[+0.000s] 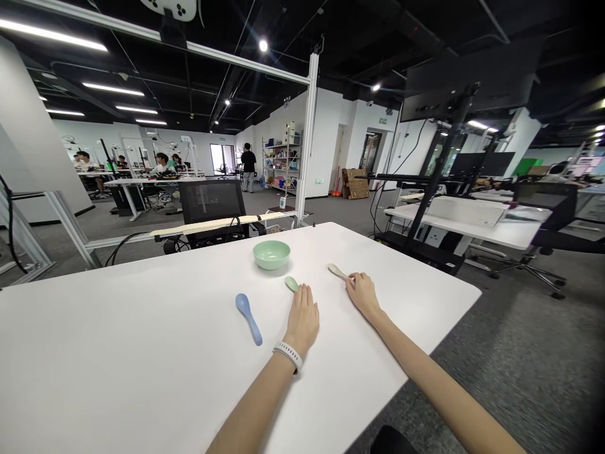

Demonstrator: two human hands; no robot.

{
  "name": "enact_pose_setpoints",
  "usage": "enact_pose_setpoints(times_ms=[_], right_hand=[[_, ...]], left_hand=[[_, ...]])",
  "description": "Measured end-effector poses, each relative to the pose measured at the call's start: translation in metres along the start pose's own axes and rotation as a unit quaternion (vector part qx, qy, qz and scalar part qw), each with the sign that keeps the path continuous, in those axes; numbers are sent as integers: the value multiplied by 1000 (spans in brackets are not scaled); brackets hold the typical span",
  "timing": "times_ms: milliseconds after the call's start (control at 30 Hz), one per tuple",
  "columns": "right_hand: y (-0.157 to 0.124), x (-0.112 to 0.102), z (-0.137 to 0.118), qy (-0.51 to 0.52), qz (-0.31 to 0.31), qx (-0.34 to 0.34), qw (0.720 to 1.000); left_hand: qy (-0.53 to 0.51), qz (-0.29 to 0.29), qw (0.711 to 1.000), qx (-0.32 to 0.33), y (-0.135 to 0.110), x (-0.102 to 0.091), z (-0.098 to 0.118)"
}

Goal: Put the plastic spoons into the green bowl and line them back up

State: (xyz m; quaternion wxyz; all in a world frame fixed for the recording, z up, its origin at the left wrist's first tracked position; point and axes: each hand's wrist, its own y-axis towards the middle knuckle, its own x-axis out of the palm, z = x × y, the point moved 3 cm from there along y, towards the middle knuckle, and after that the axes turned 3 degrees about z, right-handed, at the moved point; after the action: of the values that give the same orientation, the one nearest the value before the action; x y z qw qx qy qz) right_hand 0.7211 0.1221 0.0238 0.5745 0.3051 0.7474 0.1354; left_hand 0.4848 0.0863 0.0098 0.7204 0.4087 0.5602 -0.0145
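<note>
On the table (118,353), open left grip (301,321) touches a green spoon (292,284); right grip (363,296) pinches a cream spoon (337,271).

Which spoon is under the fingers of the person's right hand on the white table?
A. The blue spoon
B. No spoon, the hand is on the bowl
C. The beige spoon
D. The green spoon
C. The right hand has its fingers at the handle of the beige spoon, while the blue spoon lies away on the other side of the left hand.
</note>
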Motion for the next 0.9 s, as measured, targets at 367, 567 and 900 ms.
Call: enact_pose_setpoints(times_ms=[367,567,900], right_hand=[[-3,-10,-19,46,74,-44,995],[1,-5,-70,104,-57,-162,980],[11,30,-93,116,-199,-209,951]], left_hand=[[-30,56,998,18,10,-43,3],[-62,143,984,-85,1,-138,-90],[136,-56,956,-254,-214,-186,-319]])
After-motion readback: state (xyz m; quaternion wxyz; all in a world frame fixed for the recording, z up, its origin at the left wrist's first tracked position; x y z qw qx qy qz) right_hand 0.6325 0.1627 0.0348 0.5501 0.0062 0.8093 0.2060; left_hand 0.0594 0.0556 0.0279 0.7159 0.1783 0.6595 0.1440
